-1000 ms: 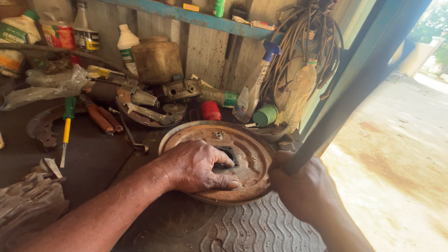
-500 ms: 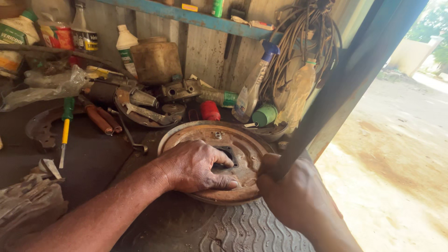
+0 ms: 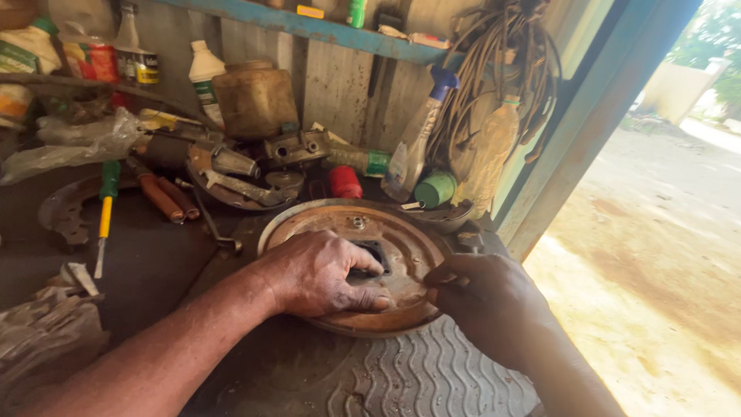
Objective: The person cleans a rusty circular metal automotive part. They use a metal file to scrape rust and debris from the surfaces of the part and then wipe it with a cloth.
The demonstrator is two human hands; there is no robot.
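Note:
A round rusty brake plate (image 3: pixel 370 224) lies flat on a tyre tread (image 3: pixel 432 371) on the workbench. My left hand (image 3: pixel 324 274) rests on the plate, palm down, with its fingertips hooked at the dark square opening in the middle. My right hand (image 3: pixel 494 305) sits at the plate's right rim with thumb and fingers curled together against the metal. Whether it pinches some small part there is hidden.
Behind the plate lie rusty metal parts (image 3: pixel 231 174), a red cap (image 3: pixel 345 182), a green cup (image 3: pixel 436 188) and a spray bottle (image 3: pixel 413 154). A green-and-yellow screwdriver (image 3: pixel 104 216) lies at the left. Cables (image 3: pixel 494 69) hang by the teal door frame (image 3: pixel 587 131); sunlit ground is beyond.
My right hand has moved left from beside the door frame to the plate's right rim. My left hand has stayed on the plate.

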